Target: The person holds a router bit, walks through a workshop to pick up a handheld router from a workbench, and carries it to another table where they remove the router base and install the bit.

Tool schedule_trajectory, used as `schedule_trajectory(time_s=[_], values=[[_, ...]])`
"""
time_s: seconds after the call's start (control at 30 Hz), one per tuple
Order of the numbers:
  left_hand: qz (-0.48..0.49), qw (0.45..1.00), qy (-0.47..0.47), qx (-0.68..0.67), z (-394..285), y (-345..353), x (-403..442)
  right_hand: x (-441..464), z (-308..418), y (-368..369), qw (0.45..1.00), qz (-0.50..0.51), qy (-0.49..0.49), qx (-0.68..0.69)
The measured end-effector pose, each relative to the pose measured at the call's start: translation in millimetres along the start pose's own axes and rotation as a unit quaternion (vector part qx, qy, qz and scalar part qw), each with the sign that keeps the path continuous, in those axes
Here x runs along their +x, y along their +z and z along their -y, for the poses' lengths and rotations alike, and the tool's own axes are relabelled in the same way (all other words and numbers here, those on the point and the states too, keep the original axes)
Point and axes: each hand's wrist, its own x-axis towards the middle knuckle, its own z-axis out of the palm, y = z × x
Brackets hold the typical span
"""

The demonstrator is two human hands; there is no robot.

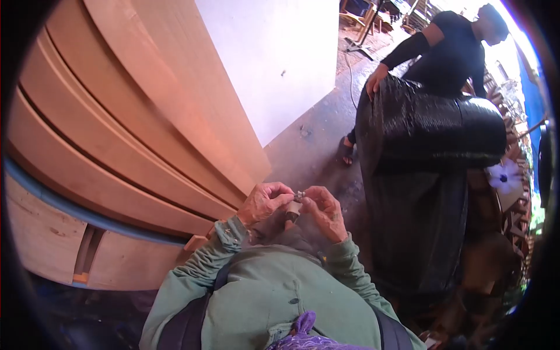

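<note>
My left hand (264,203) and my right hand (324,213) meet in front of my body, the fingertips of both pinched on a small greyish piece (300,195). It is too small for me to tell its kind. Both wrists come out of green sleeves. Just left of my left hand are the ends of several stacked wooden boards (175,157).
A white panel (274,64) stands beyond the boards. To the right, a person in dark clothes (449,52) rests a hand on a large black plastic-wrapped roll (431,128). A cable (352,76) runs along the concrete floor (309,140).
</note>
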Motion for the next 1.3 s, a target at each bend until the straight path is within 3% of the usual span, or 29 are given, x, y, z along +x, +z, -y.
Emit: schedule_trajectory(time_s=[0.13, 0.27, 0.3, 0.4, 0.63, 0.83, 1.0, 1.13, 1.3], values=[[-0.017, 1.000, -0.016, -0.016, -18, 7, 75, 78, 7, -46, 0.999, 0.047, -0.007, 0.022], [-0.060, 0.998, -0.012, -0.002, -45, 8, 140, 160, 39, -87, 0.994, 0.092, -0.027, -0.043], [-0.064, 0.998, -0.007, -0.010, -53, 8, 156, 175, 50, -96, 0.994, 0.094, 0.012, -0.053], [-0.058, 0.998, 0.000, 0.007, -72, 7, 206, 221, 56, -125, 0.994, 0.108, -0.023, -0.020], [-0.024, 1.000, -0.007, 0.008, -99, -20, 331, 325, 65, -163, 0.997, 0.070, 0.002, 0.024], [0.056, 0.998, -0.018, -0.007, -99, -67, 465, 437, 64, -191, 0.999, 0.007, 0.010, -0.036], [0.136, 0.989, -0.005, 0.051, -159, -92, 581, 506, 90, -225, 0.994, -0.100, 0.034, -0.036], [0.127, 0.984, 0.013, 0.123, -211, -112, 662, 540, 108, -262, 0.981, -0.190, 0.043, -0.023], [0.151, 0.980, -0.026, 0.129, -223, -96, 748, 567, 134, -300, 0.961, -0.271, 0.049, -0.019]])
